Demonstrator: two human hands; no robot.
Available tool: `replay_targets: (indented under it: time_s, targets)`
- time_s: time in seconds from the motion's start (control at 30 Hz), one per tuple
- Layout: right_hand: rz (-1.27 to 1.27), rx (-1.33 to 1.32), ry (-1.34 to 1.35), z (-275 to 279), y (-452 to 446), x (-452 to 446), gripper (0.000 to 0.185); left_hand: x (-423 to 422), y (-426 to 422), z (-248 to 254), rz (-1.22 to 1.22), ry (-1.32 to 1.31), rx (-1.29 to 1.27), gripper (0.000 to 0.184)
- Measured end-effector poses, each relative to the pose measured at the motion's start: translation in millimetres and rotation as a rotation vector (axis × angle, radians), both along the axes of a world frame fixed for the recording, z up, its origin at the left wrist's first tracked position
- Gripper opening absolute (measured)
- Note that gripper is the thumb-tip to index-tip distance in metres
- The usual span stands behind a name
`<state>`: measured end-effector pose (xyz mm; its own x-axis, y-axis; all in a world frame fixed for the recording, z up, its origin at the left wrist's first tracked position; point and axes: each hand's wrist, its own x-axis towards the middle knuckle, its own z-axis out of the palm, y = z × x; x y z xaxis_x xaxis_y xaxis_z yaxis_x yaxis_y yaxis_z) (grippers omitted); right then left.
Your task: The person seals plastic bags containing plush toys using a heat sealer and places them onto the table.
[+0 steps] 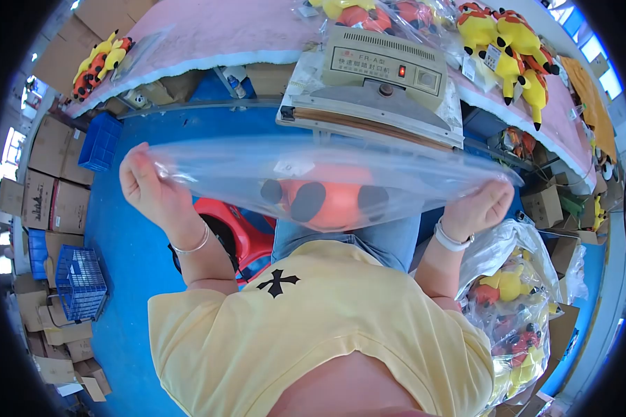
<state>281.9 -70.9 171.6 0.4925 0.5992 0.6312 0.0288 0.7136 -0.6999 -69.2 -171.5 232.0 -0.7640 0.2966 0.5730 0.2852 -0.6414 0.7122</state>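
Note:
A clear plastic bag (223, 170) is stretched wide between my two hands, in front of my lap. My left hand (150, 182) is closed on one end of it, and my right hand (481, 207) pinches the other end. Inside the bag lies a red and yellow plush toy (337, 198) with black spots, partly blurred by the film; a small white tag (293, 167) shows beside it. Just beyond the bag stands a foot-operated sealing machine (386, 76) with a lit red switch.
Plush toys (511, 52) lie on the pink-covered table (257, 28) at right, others (101, 66) at far left. A large bag of wrapped toys (511, 313) stands at my right. Cardboard boxes (52, 177) and a blue basket (80, 281) line the left. A red stool (247, 233) is near my legs.

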Motion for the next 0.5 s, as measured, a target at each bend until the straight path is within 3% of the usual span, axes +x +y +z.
replay_targets:
  time_s: [0.13, 0.3, 0.4, 0.47, 0.5]
  targets:
    - [-0.072, 0.119, 0.029, 8.6, -10.1, -12.7, 0.014, -14.2, -20.9, -5.8, 0.049, 0.093, -0.018, 0.02]
    - [0.206, -0.067, 0.022, 10.0, -18.6, -27.6, 0.016, -24.8, -23.2, -15.2, 0.243, -0.028, -0.157, 0.024]
    - [0.384, -0.046, 0.412, 56.3, -33.9, -47.4, 0.015, -19.7, -29.5, -13.5, 0.276, -0.021, -0.176, 0.026]
    - [0.436, -0.034, 0.536, 61.1, -35.2, -46.0, 0.015, -14.5, -30.0, -9.8, 0.31, -0.001, -0.203, 0.027]
    - [0.413, -0.043, 0.378, 56.9, -33.5, -42.6, 0.015, -12.9, -30.1, -8.8, 0.314, -0.004, -0.206, 0.028]
